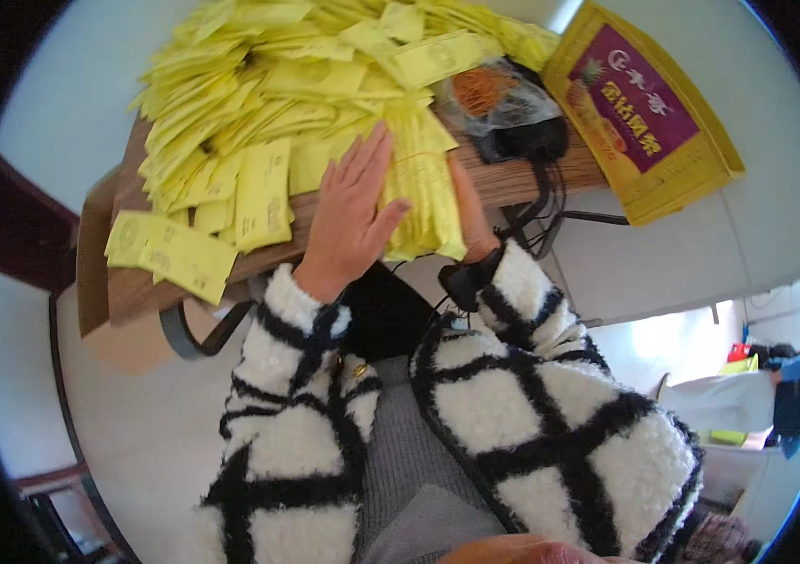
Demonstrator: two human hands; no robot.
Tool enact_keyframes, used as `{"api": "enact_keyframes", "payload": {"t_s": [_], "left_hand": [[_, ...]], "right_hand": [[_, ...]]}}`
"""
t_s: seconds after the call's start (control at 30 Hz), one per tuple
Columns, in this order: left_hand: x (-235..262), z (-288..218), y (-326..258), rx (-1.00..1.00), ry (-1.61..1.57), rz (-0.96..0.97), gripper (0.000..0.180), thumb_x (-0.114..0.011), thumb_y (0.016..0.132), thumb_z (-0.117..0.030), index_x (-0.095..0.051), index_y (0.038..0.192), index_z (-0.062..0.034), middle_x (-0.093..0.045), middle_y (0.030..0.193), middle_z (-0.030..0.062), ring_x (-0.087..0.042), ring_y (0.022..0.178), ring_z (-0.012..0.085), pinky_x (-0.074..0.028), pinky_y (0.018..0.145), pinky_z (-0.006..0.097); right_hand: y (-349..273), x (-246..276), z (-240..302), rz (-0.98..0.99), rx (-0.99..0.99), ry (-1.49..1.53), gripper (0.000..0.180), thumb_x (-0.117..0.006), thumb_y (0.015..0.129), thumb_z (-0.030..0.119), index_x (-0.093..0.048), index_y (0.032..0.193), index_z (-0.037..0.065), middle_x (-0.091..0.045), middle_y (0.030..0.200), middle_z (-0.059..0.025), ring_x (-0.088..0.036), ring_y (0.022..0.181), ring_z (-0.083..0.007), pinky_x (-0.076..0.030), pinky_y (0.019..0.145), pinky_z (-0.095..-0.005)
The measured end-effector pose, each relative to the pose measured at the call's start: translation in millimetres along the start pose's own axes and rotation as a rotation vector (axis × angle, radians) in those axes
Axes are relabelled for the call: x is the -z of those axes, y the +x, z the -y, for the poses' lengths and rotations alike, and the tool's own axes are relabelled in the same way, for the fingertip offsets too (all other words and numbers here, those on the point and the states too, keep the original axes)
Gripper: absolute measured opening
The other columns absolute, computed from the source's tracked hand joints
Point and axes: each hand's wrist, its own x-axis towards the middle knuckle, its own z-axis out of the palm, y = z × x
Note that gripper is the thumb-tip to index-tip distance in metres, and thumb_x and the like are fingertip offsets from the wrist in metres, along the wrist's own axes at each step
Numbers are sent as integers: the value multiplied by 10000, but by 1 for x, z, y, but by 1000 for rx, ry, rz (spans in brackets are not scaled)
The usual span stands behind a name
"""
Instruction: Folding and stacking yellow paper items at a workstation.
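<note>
Yellow packets, stacked into a long bundle (423, 202), stand between your two hands at the near edge of the wood-grain worktop (536, 180). Your left hand (348, 216) lies along the bundle's left side, its fingers nearly straight and close together, the thumb spread across toward the bundle; it presses flat rather than wrapping round. Your right hand (472, 209) is against the right side, with its fingers mostly hidden by the packets, so you cannot tell from here how far they are curled or how firmly they grip. A thin reddish line, like a band, crosses the bundle near its upper part.

Beyond and to the left of the bundle, a big heap of yellow packets (259, 89) covers much of the worktop, and a few loose packets (174, 254) overlap at your left, near its edge. To your right of the heap sits a clear plastic bag (531, 105) with orange strands (482, 89) showing, and beside it stands a yellow bag (677, 183) with a purple panel.
</note>
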Motion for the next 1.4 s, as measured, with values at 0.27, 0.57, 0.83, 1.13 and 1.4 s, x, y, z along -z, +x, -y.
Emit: {"api": "enact_keyframes", "payload": {"t_s": [0.27,0.57,0.83,1.13,1.4], "left_hand": [[-3,2,-3,-21,-23,-280,616,-445,1020,-432,-429,1430,27,-394,1478,271,-339,1370,455,-245,1148,478],[-21,18,-13,133,210,-75,449,-616,935,-286,-576,1295,-20,-460,1430,230,-311,1380,466,-246,1142,518],[-11,7,-16,228,318,-20,450,-669,889,-252,-586,1265,-19,-450,1417,253,-299,1376,486,-261,1133,534],[-8,-5,-3,291,335,64,419,-710,839,-235,-624,1179,-5,-452,1410,246,-311,1370,477,-271,1129,532],[-11,-12,2,363,371,126,464,-741,816,-309,-634,1156,-12,-462,1401,234,-336,1358,473,-289,1122,533]], "right_hand": [[-6,-16,47,-60,-67,-115,526,-455,1039,411,-478,1380,11,-620,1281,-146,-652,1104,-237,-543,951,-367],[16,-11,185,-210,198,-382,512,-510,1015,393,-491,1354,10,-653,1224,-159,-681,1062,-261,-564,931,-399],[88,25,300,-365,273,-444,423,-564,990,396,-604,1269,81,-684,1185,-97,-663,1068,-256,-526,945,-429],[164,126,350,-385,178,-471,357,-677,934,337,-661,1177,76,-706,1116,-80,-665,1022,-233,-544,891,-417],[217,150,332,-409,115,-565,462,-768,868,345,-644,1222,76,-685,1159,-101,-666,1033,-236,-555,908,-425]]}}
